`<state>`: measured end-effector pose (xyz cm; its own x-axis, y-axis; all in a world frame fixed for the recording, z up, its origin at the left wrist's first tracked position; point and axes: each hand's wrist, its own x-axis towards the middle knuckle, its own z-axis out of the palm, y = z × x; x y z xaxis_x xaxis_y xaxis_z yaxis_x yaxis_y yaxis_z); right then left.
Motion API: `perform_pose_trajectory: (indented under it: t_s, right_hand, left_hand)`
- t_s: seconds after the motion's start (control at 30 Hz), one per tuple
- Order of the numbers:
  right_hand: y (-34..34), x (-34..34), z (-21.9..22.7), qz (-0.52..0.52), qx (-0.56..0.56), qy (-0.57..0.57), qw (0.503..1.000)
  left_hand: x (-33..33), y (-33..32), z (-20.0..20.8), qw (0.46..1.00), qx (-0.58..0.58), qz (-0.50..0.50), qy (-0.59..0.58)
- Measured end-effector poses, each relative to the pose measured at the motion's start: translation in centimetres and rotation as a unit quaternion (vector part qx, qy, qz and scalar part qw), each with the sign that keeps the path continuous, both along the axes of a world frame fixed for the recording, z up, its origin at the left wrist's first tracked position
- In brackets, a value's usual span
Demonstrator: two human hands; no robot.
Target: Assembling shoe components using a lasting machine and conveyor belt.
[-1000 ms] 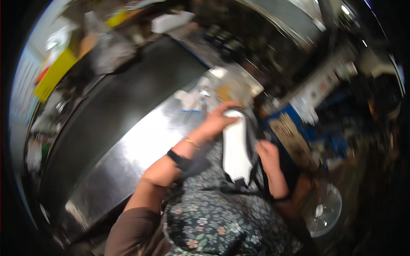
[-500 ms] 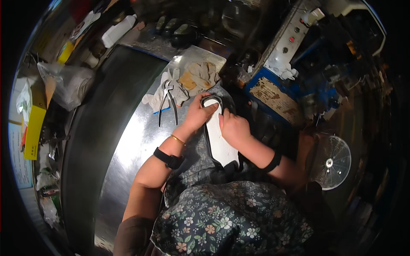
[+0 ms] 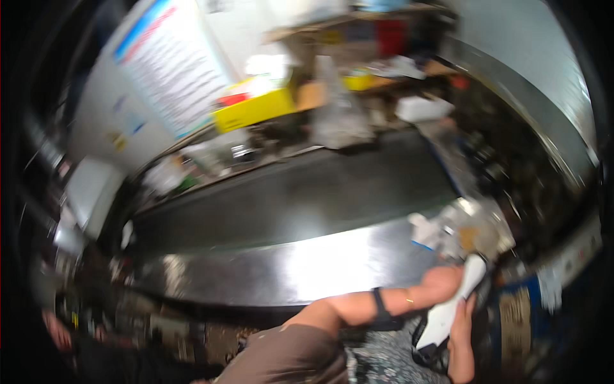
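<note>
A black-edged shoe with a long white sole side (image 3: 440, 323) facing up lies over my lap at the lower right. My left hand (image 3: 443, 283) is closed around its far end, against the left edge. Along the right edge, nearer the heel, my right hand (image 3: 462, 323) grips it with fingers lengthwise. Motion blur hides the fine detail of the fingers. Just beyond the shoe, pale work gloves (image 3: 432, 233) and a stained cloth (image 3: 470, 237) lie on the metal sheet.
A shiny metal table (image 3: 230, 272) runs to my left, with a dark belt (image 3: 288, 195) behind it. At its back stand a yellow box (image 3: 256, 112), a clear plastic bag (image 3: 339, 121) and a white container (image 3: 423, 109). A blue-framed machine part (image 3: 515, 313) is at the right.
My view has swung far to the left, so the shoe and hands now appear at the lower right. My right hand has moved down the shoe's side, toward the heel. Both hands keep hold.
</note>
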<state>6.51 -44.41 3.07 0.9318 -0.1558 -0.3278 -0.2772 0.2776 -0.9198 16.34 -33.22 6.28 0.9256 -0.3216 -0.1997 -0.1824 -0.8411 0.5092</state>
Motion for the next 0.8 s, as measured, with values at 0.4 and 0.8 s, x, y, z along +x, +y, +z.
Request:
perform_pose_trajectory:
  t_s: [0.4,0.8]
  right_hand:
    - [1.3,1.5,-1.9,-0.064,-0.086,-0.065,0.992]
    - [0.7,0.9,0.1,-0.041,0.052,-0.064,0.996]
  left_hand:
    - [-1.9,5.0,0.5,0.945,-0.301,-0.124,0.019]
    - [-1.3,3.5,-0.8,0.626,-0.616,0.151,0.453]
